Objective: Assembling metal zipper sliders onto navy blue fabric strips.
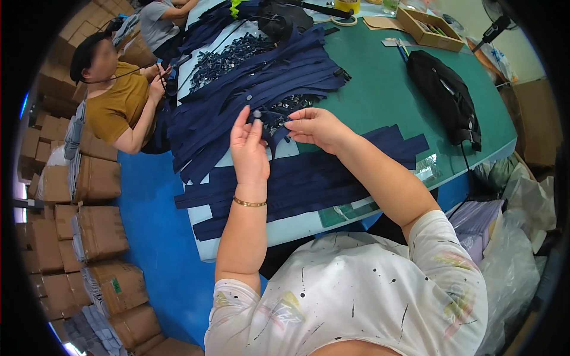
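Observation:
Above the table, my left hand [250, 155] is closed in a pinch, with a small greyish shiny piece [257, 114] at its fingertips. A narrow navy fabric strip [276, 140] hangs between my hands, looped near the fingertips. My right hand [320, 129] pinches the other side of this strip between thumb and fingers. Right behind the hands lies a small heap of dark shiny pieces [291, 104], too small to name. Long navy strips [231, 133] are piled to the left and behind, and more flat navy strips [291, 181] lie nearer to me.
A larger heap of dark pieces [228, 59] lies farther back. On the green mat [368, 77] are a black pouch [442, 98] and a wooden box [430, 32]. A co-worker in a mustard shirt [116, 104] works at the left. Cardboard boxes [98, 178] stack along the left.

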A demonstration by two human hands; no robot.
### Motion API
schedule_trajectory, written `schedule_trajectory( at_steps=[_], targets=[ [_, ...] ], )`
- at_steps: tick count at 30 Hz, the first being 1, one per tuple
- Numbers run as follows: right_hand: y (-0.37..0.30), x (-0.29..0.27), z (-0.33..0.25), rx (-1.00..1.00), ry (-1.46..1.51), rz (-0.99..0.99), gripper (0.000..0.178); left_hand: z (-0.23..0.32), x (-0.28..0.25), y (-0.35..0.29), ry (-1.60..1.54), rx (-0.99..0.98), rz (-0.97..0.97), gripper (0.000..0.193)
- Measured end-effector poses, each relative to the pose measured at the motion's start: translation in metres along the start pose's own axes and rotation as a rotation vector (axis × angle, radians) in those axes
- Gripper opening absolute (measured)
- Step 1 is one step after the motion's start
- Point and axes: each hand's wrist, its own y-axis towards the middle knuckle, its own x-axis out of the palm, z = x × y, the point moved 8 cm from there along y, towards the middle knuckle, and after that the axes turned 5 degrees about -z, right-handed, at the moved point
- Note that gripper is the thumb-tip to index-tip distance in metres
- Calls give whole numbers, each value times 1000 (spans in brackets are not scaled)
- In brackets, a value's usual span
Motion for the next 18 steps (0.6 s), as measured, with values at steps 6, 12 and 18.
schedule_trajectory(
  at_steps=[6,12,18],
  targets=[
    [0,-15,-19,-289,-55,143,21,-2,-30,7,-106,-17,234,33],
    [-9,28,-30,-439,34,-157,13,-14,-6,4,-116,-99,-31,29],
    [-9,16,-23,-247,-189,-56,14,-16,17,-2,-94,-182,-188,28]
  ],
)
